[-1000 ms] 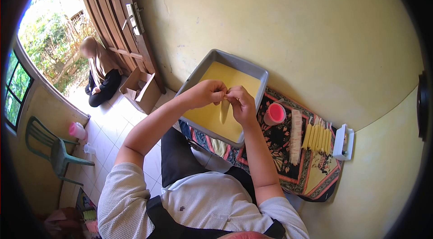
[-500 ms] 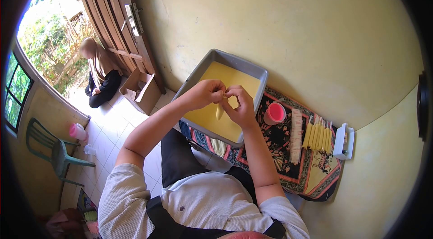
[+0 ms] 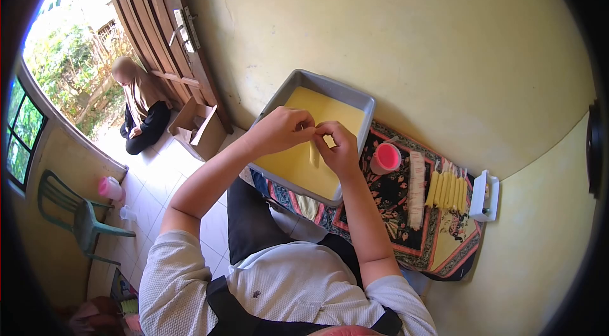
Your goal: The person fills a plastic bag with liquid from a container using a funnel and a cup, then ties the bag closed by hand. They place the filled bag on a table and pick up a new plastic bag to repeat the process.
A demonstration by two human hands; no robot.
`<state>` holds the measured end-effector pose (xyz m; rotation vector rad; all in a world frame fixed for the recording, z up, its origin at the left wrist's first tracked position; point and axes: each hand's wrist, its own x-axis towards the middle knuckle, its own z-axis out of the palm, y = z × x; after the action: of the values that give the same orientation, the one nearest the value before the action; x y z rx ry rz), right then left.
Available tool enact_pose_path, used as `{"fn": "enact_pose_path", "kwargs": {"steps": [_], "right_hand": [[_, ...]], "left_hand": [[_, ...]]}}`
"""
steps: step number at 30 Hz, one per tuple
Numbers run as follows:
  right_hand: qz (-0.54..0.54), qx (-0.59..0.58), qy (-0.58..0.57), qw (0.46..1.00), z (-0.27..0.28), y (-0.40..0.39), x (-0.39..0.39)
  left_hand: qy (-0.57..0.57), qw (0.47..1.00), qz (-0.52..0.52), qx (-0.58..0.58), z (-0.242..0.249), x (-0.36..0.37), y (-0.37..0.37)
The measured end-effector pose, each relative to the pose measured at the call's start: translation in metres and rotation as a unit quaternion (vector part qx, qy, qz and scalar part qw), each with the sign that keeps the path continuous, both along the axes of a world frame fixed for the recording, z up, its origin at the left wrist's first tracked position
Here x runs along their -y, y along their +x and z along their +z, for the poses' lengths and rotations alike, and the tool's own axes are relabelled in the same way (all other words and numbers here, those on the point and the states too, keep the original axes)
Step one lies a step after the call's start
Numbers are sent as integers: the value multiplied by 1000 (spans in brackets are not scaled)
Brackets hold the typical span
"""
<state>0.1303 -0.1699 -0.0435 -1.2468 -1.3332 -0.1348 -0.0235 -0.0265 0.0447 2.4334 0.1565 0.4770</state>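
Note:
Above a grey tray [image 3: 366, 102] of yellow liquid [image 3: 330, 107], my left hand [image 3: 293, 128] and my right hand [image 3: 337, 145] meet with fingertips pinched together. Between them they hold the top end of a slim plastic tube filled with yellow [image 3: 314, 154], which hangs down over the liquid. Both hands are closed at its upper end. Right of the tray, a pink cup [image 3: 386, 158] stands on a patterned cloth [image 3: 406, 253]. Several filled yellow tubes [image 3: 446, 191] lie in a row beside a strip of flat plastic wrappers [image 3: 416, 190].
A white holder [image 3: 484, 196] stands at the cloth's right end by the wall. Left are a green chair [image 3: 85, 215], a pink-and-white container [image 3: 111, 188], and a cardboard box [image 3: 206, 133] near the open door [image 3: 168, 38]. A person [image 3: 144, 111] sits at the doorway.
My hands have shifted slightly, and the hanging tube has moved a little to the right. The seated person's head is lowered a bit more.

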Motion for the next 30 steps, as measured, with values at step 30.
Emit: {"fn": "enact_pose_path", "kwargs": {"steps": [30], "right_hand": [[6,12,34,999,0,0,-1]], "left_hand": [[92,989,-46,101,-8,1,1]]}}
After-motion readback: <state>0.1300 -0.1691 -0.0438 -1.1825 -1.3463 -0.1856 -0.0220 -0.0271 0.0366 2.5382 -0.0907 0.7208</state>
